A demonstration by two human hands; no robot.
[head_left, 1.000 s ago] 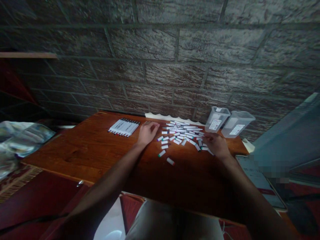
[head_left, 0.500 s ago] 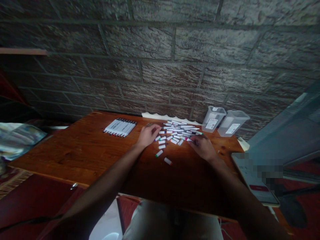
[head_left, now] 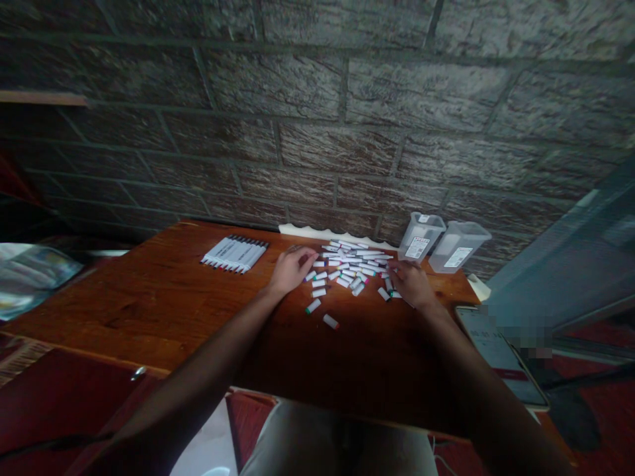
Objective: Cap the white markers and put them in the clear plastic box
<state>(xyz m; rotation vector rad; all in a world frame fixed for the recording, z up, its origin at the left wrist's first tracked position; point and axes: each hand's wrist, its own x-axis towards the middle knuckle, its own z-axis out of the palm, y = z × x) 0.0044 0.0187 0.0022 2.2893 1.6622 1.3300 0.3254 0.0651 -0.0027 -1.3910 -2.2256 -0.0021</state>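
Observation:
A heap of white marker pens and loose white caps (head_left: 350,264) with coloured ends lies at the back of a brown wooden table (head_left: 163,304). My left hand (head_left: 290,268) rests palm down at the heap's left edge, fingers loosely curled over a few caps. My right hand (head_left: 409,281) lies on the heap's right edge, its fingers bent over some caps; what they hold, if anything, is hidden. Two stray caps, one green-ended (head_left: 313,306) and one red-ended (head_left: 330,321), lie nearer to me.
A neat row of capped markers (head_left: 234,254) lies at the back left. Two clear plastic boxes (head_left: 436,241) with labels stand by the brick wall. A phone (head_left: 501,347) lies at the table's right edge. A shiny bag (head_left: 30,274) sits far left.
My right hand has moved back to the right side of the heap after sweeping in toward its middle. A few caps by it have shifted. My left hand has barely moved.

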